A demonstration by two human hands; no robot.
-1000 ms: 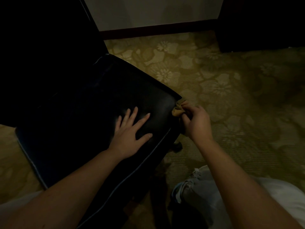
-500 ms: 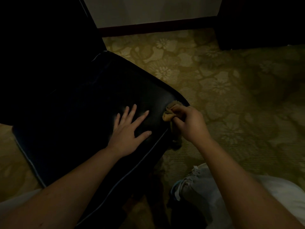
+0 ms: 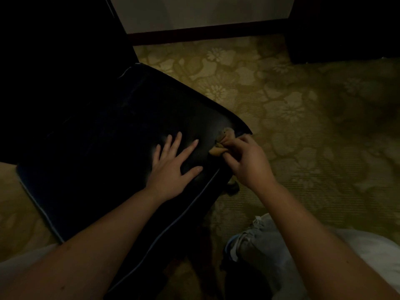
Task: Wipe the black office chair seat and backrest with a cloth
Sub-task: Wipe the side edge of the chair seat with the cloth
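Note:
The black chair seat with pale piping fills the left and middle of the view. Its dark backrest rises at the upper left, barely visible in the dim light. My left hand lies flat on the seat near its right corner, fingers spread. My right hand is closed on a small bunched tan cloth, which presses on the seat's right corner beside my left fingertips.
Yellow-green flowered carpet covers the floor to the right. A pale wall with a dark skirting board runs along the back. Dark furniture stands at the upper right. My knee in light trousers is at the bottom right.
My right hand has carried the cloth from the outer side edge of the seat corner up onto the top of the corner, closer to my left hand. My left hand stays flat.

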